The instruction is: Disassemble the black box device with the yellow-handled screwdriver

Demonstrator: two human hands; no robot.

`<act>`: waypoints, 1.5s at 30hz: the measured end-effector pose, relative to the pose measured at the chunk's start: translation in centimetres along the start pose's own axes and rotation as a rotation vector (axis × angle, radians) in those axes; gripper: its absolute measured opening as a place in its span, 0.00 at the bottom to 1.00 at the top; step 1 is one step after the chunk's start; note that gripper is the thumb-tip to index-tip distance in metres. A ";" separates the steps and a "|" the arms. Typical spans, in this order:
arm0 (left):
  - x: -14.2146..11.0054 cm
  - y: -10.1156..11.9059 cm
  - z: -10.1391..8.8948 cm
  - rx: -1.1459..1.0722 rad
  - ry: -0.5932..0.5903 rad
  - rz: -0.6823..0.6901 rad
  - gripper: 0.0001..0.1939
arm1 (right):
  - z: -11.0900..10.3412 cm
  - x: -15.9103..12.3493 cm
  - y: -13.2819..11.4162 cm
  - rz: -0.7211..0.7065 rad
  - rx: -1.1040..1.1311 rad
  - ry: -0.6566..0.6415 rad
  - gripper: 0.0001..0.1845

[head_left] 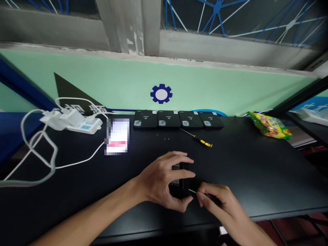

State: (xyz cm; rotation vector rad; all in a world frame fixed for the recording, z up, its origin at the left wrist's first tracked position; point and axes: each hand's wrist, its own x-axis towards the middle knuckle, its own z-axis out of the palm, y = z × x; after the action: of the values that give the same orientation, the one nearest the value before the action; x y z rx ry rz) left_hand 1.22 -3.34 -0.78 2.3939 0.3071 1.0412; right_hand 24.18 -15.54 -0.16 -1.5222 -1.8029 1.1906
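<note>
My left hand (pixel 164 179) is wrapped round a small black device (pixel 179 181) that rests on the black table (pixel 256 171) near its front edge. My right hand (pixel 217 201) is pinched on a thin tool whose metal tip (pixel 192 190) points at the device's right side; the tool's handle is hidden in my fingers. A row of several similar black devices (pixel 178 119) lies at the back of the table. A small screwdriver with a yellow and black handle (pixel 202 141) lies loose behind my hands. A few tiny screws (pixel 164 138) lie near the row.
A white power strip (pixel 82 123) with chargers and looping white cables (pixel 38 147) sits at the left. A phone (pixel 117 136) lies beside it on a cable. A yellow and green snack bag (pixel 270 125) lies at the back right. A green wall rises behind the table.
</note>
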 end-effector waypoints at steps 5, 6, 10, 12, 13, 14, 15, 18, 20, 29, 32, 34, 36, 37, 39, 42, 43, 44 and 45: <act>0.2 0.1 0.0 -0.005 0.038 0.023 0.24 | -0.2 0.2 -0.3 -0.008 -0.051 0.006 0.25; 0.2 0.1 -0.1 -0.001 0.020 0.018 0.24 | -0.4 0.2 -0.4 -0.005 -0.074 0.001 0.25; 0.4 0.1 -0.8 0.034 -0.123 -0.066 0.33 | -0.8 0.2 -0.6 -0.004 -0.142 -0.015 0.25; 0.4 0.1 -1.1 0.041 -0.206 -0.097 0.37 | -1.1 0.1 -0.4 0.009 -0.137 -0.016 0.26; 0.4 0.1 -1.2 0.038 -0.240 -0.096 0.39 | -1.2 0.0 -0.3 0.018 -0.123 -0.015 0.25; 0.4 0.1 -1.3 0.031 -0.264 -0.089 0.39 | -1.4 -0.1 -0.2 0.029 -0.107 -0.013 0.25; 0.4 0.0 -1.3 0.026 -0.277 -0.081 0.40 | -1.7 -0.2 -0.1 0.036 -0.094 -0.009 0.24; 0.2 -0.2 -1.2 0.015 -0.265 -0.063 0.39 | -3.1 -0.6 0.5 0.054 -0.104 0.053 0.23; 0.1 -0.3 -1.1 0.007 -0.237 -0.049 0.39 | -4.8 -0.6 1.1 0.062 -0.133 0.192 0.20; 0.3 0.1 -1.1 -0.068 -0.045 -0.015 0.23 | -13.4 6.1 5.4 -0.046 -0.332 0.489 0.20; 0.7 0.2 -1.5 -0.100 0.051 -0.045 0.24 | -14.5 8.4 6.9 -0.085 -0.434 0.458 0.21; 0.9 0.2 -2.0 -0.152 0.116 -0.105 0.25 | -14.7 9.4 7.7 -0.135 -0.482 0.437 0.20; 1.2 0.1 -2.6 -0.226 0.165 -0.184 0.26 | -14.6 10.1 8.3 -0.177 -0.510 0.413 0.18; 1.3 0.0 -3.0 -0.266 0.176 -0.229 0.24 | -14.6 10.4 8.5 -0.191 -0.519 0.405 0.18; 1.6 -0.1 -3.7 -0.346 0.217 -0.303 0.22 | -14.5 10.9 8.9 -0.204 -0.531 0.400 0.19; 1.8 -0.4 -4.6 -0.449 0.272 -0.382 0.17 | -14.5 11.4 9.1 -0.206 -0.543 0.409 0.19; 1.8 -0.5 -4.8 -0.486 0.289 -0.404 0.17 | -14.5 11.5 9.0 -0.206 -0.548 0.415 0.19; 1.8 -0.7 -4.9 -0.526 0.303 -0.425 0.17 | -14.3 11.5 8.8 -0.205 -0.561 0.429 0.18; 1.7 -0.8 -5.0 -0.570 0.317 -0.446 0.17 | -14.0 11.4 8.3 -0.204 -0.582 0.453 0.18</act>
State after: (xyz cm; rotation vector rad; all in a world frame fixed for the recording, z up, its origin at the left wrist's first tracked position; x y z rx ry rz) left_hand -1.26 -0.16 2.73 1.5630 0.5421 1.1051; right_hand 37.00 -0.48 -2.15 -1.6751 -1.9997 0.1874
